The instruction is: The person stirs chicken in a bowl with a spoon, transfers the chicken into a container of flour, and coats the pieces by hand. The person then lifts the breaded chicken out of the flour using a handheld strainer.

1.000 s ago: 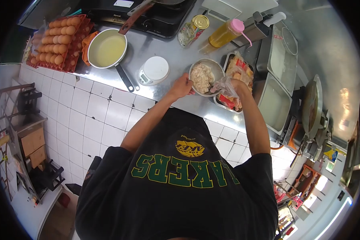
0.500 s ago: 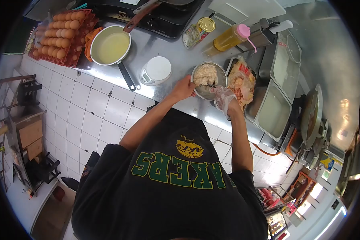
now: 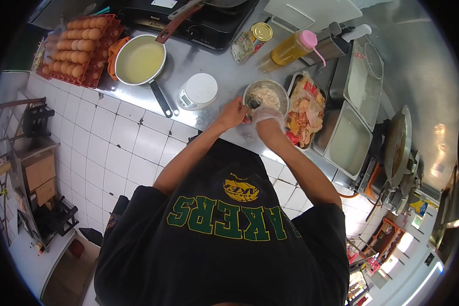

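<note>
A metal mixing bowl (image 3: 282, 92) holds a pale, wet, lumpy mixture (image 3: 264, 94) on the steel counter. My left hand (image 3: 232, 113) is closed on the near left side of its rim. My right hand (image 3: 268, 118), in a clear plastic glove, is at the bowl's near edge with its fingers closed around a spoon (image 3: 253, 103). The spoon's dark rounded end shows against the mixture, while its handle is hidden by the hand. Just right of the bowl, a black tray holds raw chicken pieces (image 3: 305, 109) partly covered by a plastic bag.
Left of the bowl stand a white kitchen scale (image 3: 201, 91) and a pan of yellowish liquid (image 3: 141, 58). Egg trays (image 3: 81, 48) sit farther left. A gas stove (image 3: 188, 25), a can (image 3: 260, 32) and an oil bottle (image 3: 293, 47) are behind. Steel containers (image 3: 348, 140) stand right.
My right hand has moved left from beside the chicken tray to the bowl's near edge, and the spoon has shifted left in the bowl. My left hand stays on the rim.
</note>
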A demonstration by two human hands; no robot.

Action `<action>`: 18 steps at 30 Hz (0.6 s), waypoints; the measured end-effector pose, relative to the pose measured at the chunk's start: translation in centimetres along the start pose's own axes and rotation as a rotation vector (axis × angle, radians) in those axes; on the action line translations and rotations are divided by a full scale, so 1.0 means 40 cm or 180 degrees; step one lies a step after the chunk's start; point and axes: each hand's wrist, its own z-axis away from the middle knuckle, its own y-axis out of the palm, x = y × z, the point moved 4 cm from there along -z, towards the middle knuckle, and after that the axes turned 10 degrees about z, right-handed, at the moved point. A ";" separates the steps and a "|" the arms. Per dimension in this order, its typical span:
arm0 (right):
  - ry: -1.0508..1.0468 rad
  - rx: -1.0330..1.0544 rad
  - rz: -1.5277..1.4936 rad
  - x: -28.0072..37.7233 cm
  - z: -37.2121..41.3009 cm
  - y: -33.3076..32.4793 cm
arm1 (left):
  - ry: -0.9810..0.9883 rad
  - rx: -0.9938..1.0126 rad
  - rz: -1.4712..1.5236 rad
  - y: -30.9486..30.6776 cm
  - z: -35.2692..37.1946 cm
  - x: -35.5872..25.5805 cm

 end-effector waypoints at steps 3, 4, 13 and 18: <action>-0.0436 -0.0138 0.0438 -0.095 0.045 -0.119 | -0.0059 -0.0025 0.0136 0.005 0.007 0.000; -0.0344 0.0136 0.0358 -0.126 0.044 -0.157 | -0.0054 -0.0011 0.0129 0.004 0.009 0.000; -0.0513 -0.0521 0.0448 -0.095 0.048 -0.051 | -0.0076 -0.0038 0.0333 0.006 0.004 0.012; -0.0127 0.0315 0.0536 -0.048 0.116 0.000 | -0.0098 -0.0027 0.0319 0.009 0.003 0.008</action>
